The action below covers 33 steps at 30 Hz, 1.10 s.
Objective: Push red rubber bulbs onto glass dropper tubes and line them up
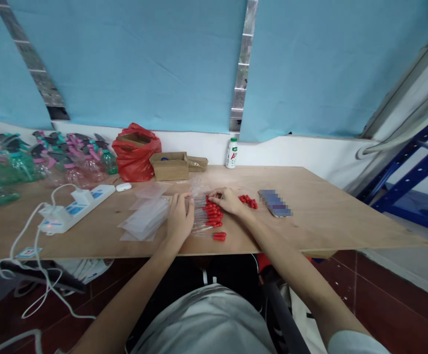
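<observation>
A pile of clear droppers with red rubber bulbs [214,215] lies between my two hands, tubes to the left and bulbs to the right. My right hand [228,200] rests at the upper side of the pile, its thumb and fingertips closed on the bulb of a dropper. At the tube ends, my left hand [179,215] has its fingers curled with the thumb close to them; what they hold is too small to make out. Several clear plastic bags [143,219] lie left of my left hand. Two red bulbs [219,236] sit apart near the table's front edge.
More red bulbs [249,201] and a phone [275,203] lie to the right. Behind stand a cardboard box [171,169], a red bag [135,160] and a white bottle [231,155]. A power strip [77,209] and several spray bottles [88,164] are on the left.
</observation>
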Tool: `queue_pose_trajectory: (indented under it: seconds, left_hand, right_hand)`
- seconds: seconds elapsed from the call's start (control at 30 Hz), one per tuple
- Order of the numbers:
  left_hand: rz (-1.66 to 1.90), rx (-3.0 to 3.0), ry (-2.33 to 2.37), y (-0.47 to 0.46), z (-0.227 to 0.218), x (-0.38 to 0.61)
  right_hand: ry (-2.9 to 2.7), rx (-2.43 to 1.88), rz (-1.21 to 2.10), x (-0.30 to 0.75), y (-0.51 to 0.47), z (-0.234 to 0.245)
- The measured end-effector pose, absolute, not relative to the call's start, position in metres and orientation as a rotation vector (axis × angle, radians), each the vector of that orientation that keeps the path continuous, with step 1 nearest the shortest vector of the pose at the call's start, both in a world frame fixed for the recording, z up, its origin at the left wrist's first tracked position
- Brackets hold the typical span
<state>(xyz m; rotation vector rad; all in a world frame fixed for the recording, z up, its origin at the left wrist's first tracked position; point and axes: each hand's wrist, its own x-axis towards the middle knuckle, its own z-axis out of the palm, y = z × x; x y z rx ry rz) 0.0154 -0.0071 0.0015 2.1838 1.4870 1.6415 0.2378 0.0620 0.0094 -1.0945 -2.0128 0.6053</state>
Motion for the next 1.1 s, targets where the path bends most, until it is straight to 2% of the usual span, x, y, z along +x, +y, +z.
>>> queue_pose_trajectory:
  seconds: [0.3,0.47,0.7,1.1]
  left_hand:
    - [1.636,2.191,1.485,-0.005,0.0,0.015]
    - [1.56,2.242,1.439,-0.006,0.002,0.015]
    - [1.442,2.343,1.41,-0.009,0.001,0.017]
    - [1.415,2.328,1.404,-0.013,0.001,0.017]
  right_hand:
    - [-1.972,-1.125,0.418,0.238,0.068,0.008]
    - [-1.918,-1.187,0.264,0.234,0.089,0.026]
    - [-2.414,-1.371,-0.01,0.2,0.15,0.062]
    - [-2.69,-1.486,0.122,0.137,0.23,0.039]
